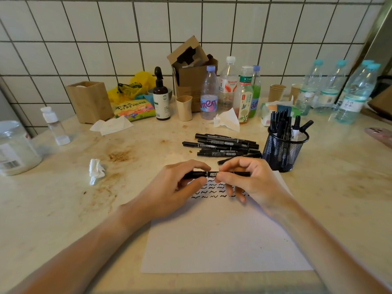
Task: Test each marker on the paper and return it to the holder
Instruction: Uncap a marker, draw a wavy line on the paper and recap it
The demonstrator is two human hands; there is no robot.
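While you hold it so: both hands grip one black marker (214, 174) level above the top part of the paper (222, 234), so the risks below come from this grip.
Left hand (178, 187): your fingers curl over the marker's left part and the thumb pinches from below.
Right hand (248, 181): thumb and forefinger pinch the barrel near its middle; the other fingers curl down to the paper.
Cap: I cannot tell if it is on or off. If you pull it apart with force, the hands may jerk and the tip can mark your skin.
Paper risk: rows of black squiggles (214, 190) lie just under your fingers; fresh ink could smear if the right fingers drag there.
Loose markers (222, 145): they lie in a pile just beyond your hands; a sudden move may roll them.
Holder (284, 149): the mesh cup stands near your right hand, already with markers inside; a careless elbow or a hard drop-in might tip it.
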